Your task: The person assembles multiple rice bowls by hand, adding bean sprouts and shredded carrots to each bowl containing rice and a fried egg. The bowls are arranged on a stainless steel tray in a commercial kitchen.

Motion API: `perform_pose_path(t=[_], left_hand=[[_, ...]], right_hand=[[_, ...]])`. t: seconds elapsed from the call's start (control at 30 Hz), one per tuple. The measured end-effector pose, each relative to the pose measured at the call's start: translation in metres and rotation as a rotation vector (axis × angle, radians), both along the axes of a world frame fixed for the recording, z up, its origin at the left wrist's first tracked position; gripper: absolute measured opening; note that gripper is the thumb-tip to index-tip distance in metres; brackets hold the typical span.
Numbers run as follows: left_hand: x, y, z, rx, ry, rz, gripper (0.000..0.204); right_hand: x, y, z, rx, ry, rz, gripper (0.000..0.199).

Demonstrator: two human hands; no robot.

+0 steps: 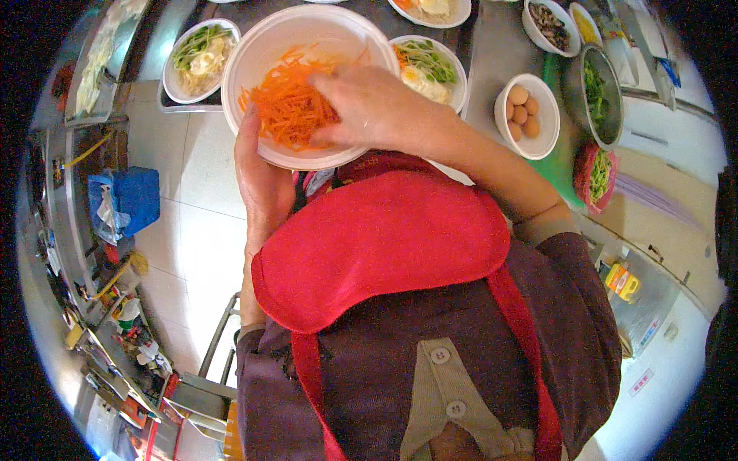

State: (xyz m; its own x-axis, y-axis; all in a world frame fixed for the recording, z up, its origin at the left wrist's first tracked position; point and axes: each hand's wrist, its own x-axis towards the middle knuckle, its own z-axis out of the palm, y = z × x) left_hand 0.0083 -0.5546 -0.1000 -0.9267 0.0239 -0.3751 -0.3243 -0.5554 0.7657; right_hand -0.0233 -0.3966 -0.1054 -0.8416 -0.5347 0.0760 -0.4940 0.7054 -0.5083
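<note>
A large white bowl (327, 31) of shredded carrot (286, 107) is tilted toward me in front of my apron. My left hand (265, 165) supports it from the lower left, thumb up along the outer side near the rim and fingers out of sight beneath. Reaching in from the right, my right hand (377, 107) has its fingers curled into the orange shreds; the fingertips are buried. Two smaller white bowls flank the large one: a left bowl (171, 77) and a partly covered right bowl (461, 96), both with greens and a pale egg-like topping.
Several brown eggs (520, 115) sit in a white bowl to the right. Beyond are a bowl of sliced mushrooms (550, 27), a metal bowl of leafy greens (596, 92) and a red basket of sprouts (596, 180). A blue bin (138, 200) stands at the left by the tiled floor.
</note>
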Motion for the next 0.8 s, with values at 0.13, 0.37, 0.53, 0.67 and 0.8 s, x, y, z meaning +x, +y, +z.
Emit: perform_pose_path(t=[0.13,0.37,0.53,0.67,0.8], left_hand=[[0.001,-0.002,-0.004,-0.004,0.005,0.005,0.051],[0.002,-0.008,-0.008,0.005,0.040,0.070,0.050],[-0.002,-0.013,-0.010,0.010,0.057,0.051,0.051],[-0.004,-0.013,-0.014,0.026,0.064,0.062,0.051],[-0.006,-0.008,-0.016,0.017,0.110,0.066,0.049]], right_hand=[[-0.005,-0.012,-0.009,0.033,-0.053,-0.012,0.043],[-0.027,0.008,0.004,-0.190,-0.078,-0.061,0.026],[-0.026,0.006,0.010,-0.047,-0.026,0.136,0.039],[-0.012,-0.010,0.014,0.206,-0.053,0.179,0.043],[-0.020,-0.012,-0.013,0.235,0.074,0.124,0.038]])
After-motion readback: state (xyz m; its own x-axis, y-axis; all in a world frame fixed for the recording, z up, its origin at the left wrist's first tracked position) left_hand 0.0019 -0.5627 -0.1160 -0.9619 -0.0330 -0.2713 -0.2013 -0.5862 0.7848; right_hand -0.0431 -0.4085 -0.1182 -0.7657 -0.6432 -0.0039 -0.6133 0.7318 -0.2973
